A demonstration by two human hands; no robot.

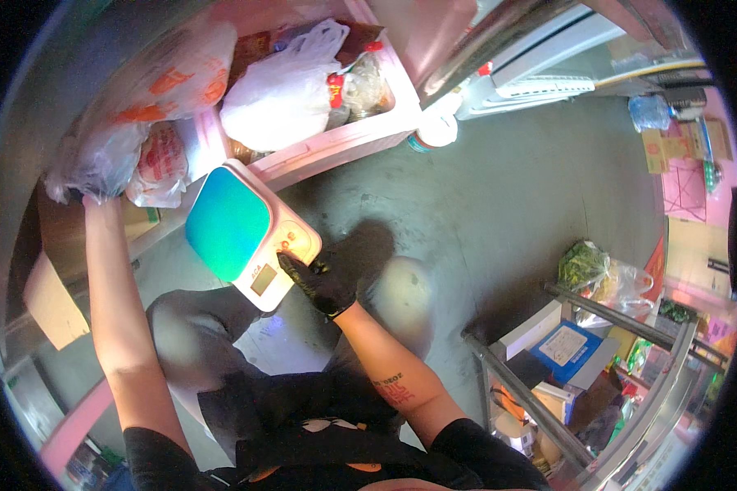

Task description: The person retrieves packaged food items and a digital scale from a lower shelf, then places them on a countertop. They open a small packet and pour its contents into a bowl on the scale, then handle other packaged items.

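Observation:
A white digital kitchen scale [259,245] with a shiny blue-green platform is held out over the floor. My right hand [322,282], in a black glove, grips its near right edge, with a digit lying over the button panel beside the small display. My left hand [78,196] is almost wholly hidden behind a clear plastic bag [107,166] at the left; only a dark bit shows at the wrist, so its grip cannot be seen. Close by hang a white bag with orange print [172,80] and a smaller bag with red print [161,161].
Ahead, an open white chest [399,126] contains a stuffed white plastic bag [282,92]. A white tub [435,130] stands beside it. At right, a metal-framed rack [522,393] carries boxes and packets near bagged leafy greens [583,264]. An open cardboard box [58,301] is at left.

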